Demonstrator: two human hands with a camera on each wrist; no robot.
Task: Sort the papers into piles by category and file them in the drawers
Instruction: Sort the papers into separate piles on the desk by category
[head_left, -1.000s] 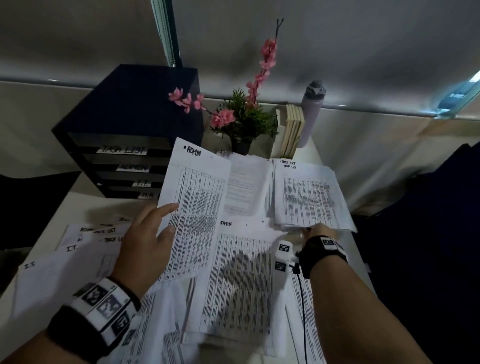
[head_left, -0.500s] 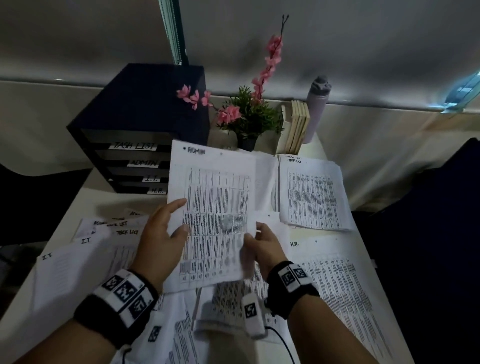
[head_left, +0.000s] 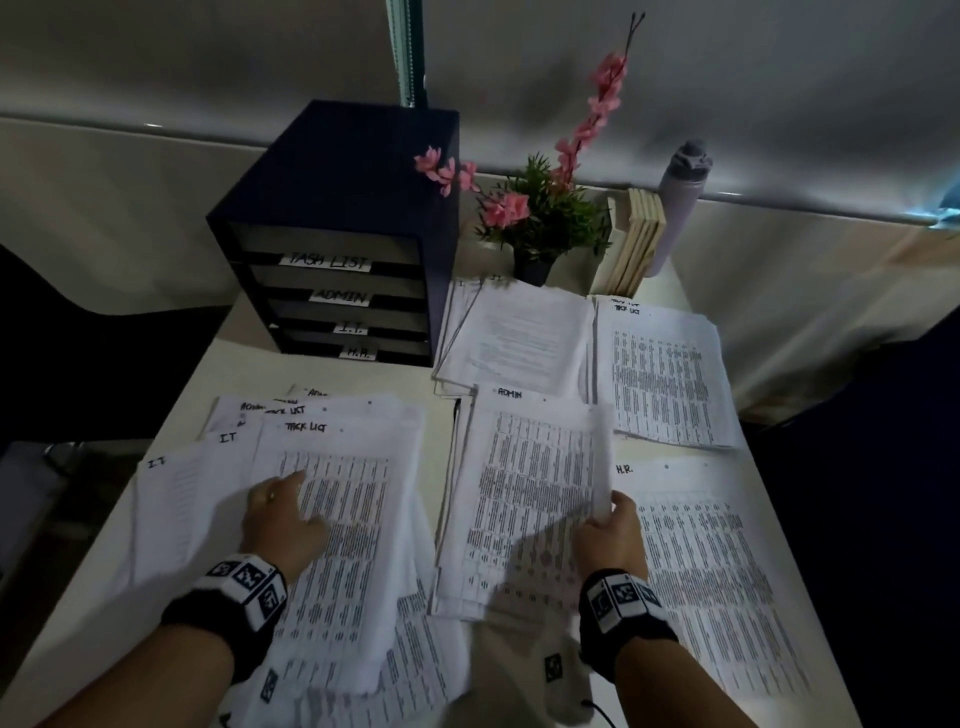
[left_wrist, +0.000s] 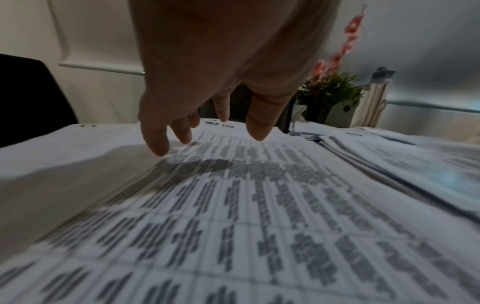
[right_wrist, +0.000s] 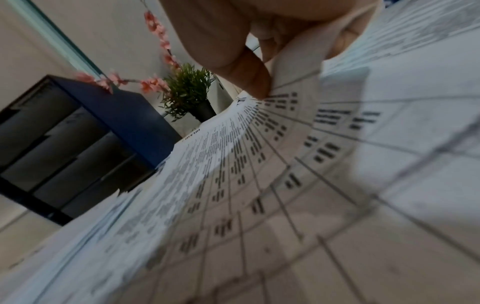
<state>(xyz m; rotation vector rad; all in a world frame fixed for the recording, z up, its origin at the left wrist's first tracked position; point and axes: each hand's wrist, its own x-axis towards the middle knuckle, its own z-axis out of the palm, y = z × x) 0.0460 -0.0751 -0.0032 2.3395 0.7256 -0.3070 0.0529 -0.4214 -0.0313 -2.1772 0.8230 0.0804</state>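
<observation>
We read four drawer labels on the file cabinet, top to bottom: TASK LIST, ADMIN, I.T., H.R. Handwritten sheet headers: ADMIN, TASK LIST, I.T., H.R.. Table print illegible.

Office: labelled file drawers, paperwork piles, desk.

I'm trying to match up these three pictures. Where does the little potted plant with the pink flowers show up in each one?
Head view: the potted plant stands at the desk's far edge, upper centre, right of the dark drawer unit.
Left wrist view: the potted plant is at upper right, beyond the fingers.
Right wrist view: the potted plant is upper left of centre, tilted with the picture.
Shared landmark: the drawer unit beside it, largely hidden in the left wrist view.
</observation>
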